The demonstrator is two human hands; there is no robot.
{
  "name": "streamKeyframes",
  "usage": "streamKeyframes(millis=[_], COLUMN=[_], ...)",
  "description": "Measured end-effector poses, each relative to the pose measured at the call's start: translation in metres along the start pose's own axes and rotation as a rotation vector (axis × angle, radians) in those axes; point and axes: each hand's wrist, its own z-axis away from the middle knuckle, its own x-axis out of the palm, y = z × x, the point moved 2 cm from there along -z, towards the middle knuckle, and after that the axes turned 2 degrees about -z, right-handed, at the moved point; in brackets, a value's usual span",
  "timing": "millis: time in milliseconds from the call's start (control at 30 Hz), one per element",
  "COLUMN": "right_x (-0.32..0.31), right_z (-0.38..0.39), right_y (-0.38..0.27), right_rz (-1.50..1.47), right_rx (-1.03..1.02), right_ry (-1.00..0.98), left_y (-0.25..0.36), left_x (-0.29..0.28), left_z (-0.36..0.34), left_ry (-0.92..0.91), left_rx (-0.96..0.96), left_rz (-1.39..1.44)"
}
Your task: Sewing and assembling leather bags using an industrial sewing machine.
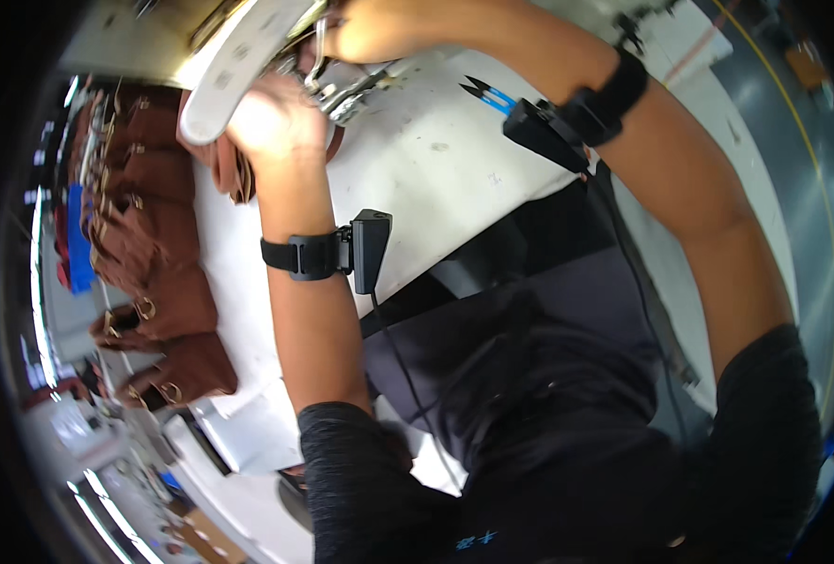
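My left hand is closed on a brown leather piece at the white table's far edge, just under the white arm of a sewing machine. My right hand reaches to the metal needle and presser parts of the machine. Its fingers are curled there, and what they hold is hidden. Both wrists carry a black band with a small black box.
A row of several brown leather pieces with metal rings lies along the left side of the white table. Black-and-blue thread snips lie on the table near my right forearm. A grey floor with a yellow line is at the right.
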Motion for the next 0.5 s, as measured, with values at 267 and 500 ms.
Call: streamKeyframes(millis=[267,500], right_x=[0.006,0.024], right_z=[0.006,-0.01], right_y=[-0.004,-0.008], right_rz=[0.027,0.18], right_rx=[0.054,0.139], right_ry=[0.074,0.185], left_y=[-0.003,-0.002], left_x=[-0.009,-0.001], left_z=[0.001,-0.008], left_ry=[-0.008,0.024], left_rx=[-0.031,0.077], left_rz=[-0.026,-0.257])
